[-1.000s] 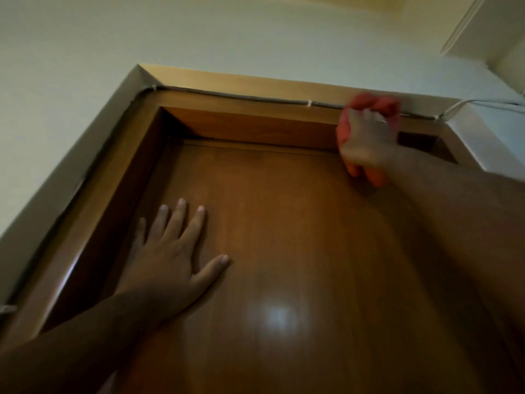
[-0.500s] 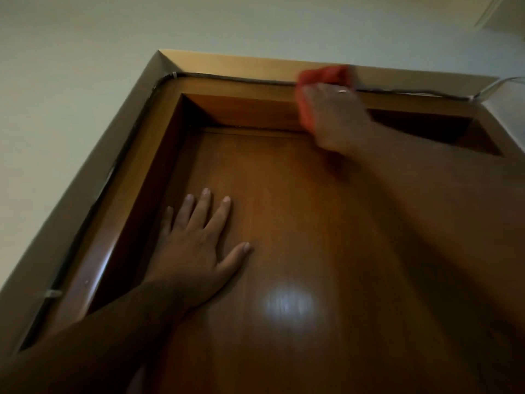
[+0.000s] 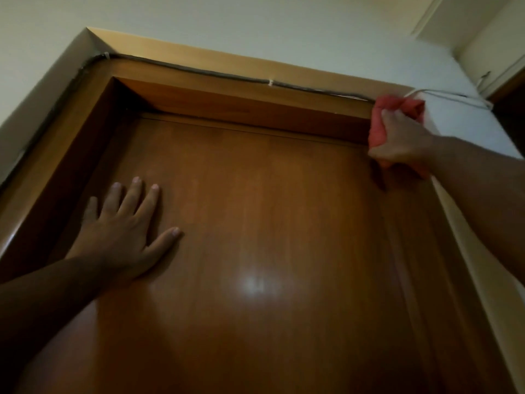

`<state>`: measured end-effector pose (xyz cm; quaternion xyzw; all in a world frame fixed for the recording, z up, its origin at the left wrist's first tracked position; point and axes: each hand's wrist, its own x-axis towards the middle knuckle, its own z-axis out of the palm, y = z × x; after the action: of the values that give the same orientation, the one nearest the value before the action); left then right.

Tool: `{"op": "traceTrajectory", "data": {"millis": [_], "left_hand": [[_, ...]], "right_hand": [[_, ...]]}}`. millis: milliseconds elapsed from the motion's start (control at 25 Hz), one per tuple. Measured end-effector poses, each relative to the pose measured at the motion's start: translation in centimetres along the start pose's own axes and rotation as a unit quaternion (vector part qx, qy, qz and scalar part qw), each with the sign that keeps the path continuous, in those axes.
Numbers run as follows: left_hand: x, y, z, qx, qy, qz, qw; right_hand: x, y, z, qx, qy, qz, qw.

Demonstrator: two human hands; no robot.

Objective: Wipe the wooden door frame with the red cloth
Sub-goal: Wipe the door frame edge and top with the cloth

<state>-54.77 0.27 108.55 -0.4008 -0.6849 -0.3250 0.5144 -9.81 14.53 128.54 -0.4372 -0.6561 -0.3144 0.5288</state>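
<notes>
The wooden door frame runs across the top of a brown door and down both sides, seen from below. My right hand grips the bunched red cloth and presses it against the frame's top right corner. Part of the cloth is hidden under my fingers. My left hand lies flat on the door's left half, fingers spread, holding nothing.
A dark cable with white clips runs along the top of the frame and down its left side. White wires lead off to the right across the pale wall. A second dark opening shows at far right.
My right hand with the cloth swept left along the top frame, then back right to the top right corner. My left hand stayed flat on the door.
</notes>
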Motion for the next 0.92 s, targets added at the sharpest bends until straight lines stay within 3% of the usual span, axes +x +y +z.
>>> {"op": "traceTrajectory", "data": {"millis": [200, 320, 480, 680, 800, 920], "left_hand": [[-6.3, 14.9, -1.2, -0.129, 0.024, 0.184, 0.974], [-12.1, 24.1, 0.4, -0.125, 0.043, 0.265, 0.955], [-15.4, 26.9, 2.7, -0.110, -0.031, 0.203, 0.972], [-15.4, 27.0, 5.3, -0.104, 0.015, 0.219, 0.970], [-15.3, 27.1, 5.8, -0.093, 0.049, 0.219, 0.970], [-15.5, 27.0, 6.1, -0.093, 0.053, 0.220, 0.970]], "right_hand": [[-13.2, 2.5, 4.7, -0.051, 0.046, -0.059, 0.996], [-21.1, 3.2, 7.3, -0.111, 0.022, -0.064, 0.991], [-17.4, 4.1, 5.7, -0.096, 0.005, -0.085, 0.992], [-11.6, 3.0, 3.7, -0.001, -0.038, -0.050, 0.998], [-20.5, 4.2, 6.7, -0.004, 0.007, -0.081, 0.997], [-37.8, 4.7, 10.7, 0.030, -0.033, -0.054, 0.998]]}}
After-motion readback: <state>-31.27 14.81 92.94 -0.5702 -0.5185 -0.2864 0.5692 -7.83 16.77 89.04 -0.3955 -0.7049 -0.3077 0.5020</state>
